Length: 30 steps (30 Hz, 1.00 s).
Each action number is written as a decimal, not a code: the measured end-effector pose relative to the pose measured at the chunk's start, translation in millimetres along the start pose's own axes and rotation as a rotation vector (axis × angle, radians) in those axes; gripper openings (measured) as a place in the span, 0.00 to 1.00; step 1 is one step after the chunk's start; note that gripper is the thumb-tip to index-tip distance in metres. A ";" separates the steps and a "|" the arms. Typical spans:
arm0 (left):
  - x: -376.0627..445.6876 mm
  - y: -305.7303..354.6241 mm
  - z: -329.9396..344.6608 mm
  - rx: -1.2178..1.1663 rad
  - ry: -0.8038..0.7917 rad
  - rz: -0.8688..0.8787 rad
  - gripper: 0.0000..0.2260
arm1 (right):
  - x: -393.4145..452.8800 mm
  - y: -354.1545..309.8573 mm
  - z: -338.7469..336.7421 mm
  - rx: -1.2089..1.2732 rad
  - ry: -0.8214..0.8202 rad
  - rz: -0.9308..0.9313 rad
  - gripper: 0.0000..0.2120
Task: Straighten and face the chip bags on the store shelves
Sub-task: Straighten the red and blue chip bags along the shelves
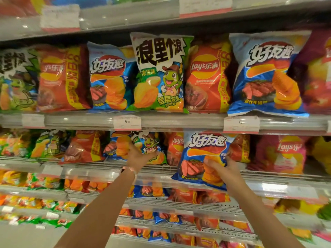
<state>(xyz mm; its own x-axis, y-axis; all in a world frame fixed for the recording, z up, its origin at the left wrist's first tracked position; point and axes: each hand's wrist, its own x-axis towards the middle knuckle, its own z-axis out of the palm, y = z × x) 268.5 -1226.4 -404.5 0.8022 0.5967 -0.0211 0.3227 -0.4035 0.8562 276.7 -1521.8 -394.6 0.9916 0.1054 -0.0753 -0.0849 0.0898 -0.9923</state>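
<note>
On the middle shelf we are gripping a blue chip bag with our right hand, pulled out over the near edge, while our left hand is pinching a green bag. Upper row is looking faced; left bags are leaning.

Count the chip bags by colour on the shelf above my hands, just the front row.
Green cartoon bags: 2
Red Lay's bags: 2
Blue bags: 2
Purple bag, cut off at the right edge: 1
Total: 7
</note>
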 end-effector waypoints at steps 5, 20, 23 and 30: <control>3.9 1.4 -6.7 -0.146 0.078 0.068 0.46 | -8.2 0.8 26.9 -0.057 0.068 -0.024 0.19; 11.5 -38.2 -130.6 -0.163 0.021 0.232 0.46 | -13.7 -2.0 145.5 -0.259 0.209 -0.144 0.22; 16.2 -48.7 -145.8 -0.157 0.038 0.245 0.40 | -3.0 -4.2 176.8 -0.292 0.199 -0.176 0.20; 17.7 -54.0 -161.1 -0.171 0.065 0.317 0.45 | 22.6 2.6 213.5 -0.359 0.145 -0.223 0.20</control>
<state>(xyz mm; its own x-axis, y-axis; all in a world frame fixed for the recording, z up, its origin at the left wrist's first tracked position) 184.4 -1082.3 -368.0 0.8134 0.5060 0.2871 -0.0297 -0.4567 0.8891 278.0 -1307.7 -378.0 0.9875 -0.0195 0.1564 0.1462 -0.2580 -0.9550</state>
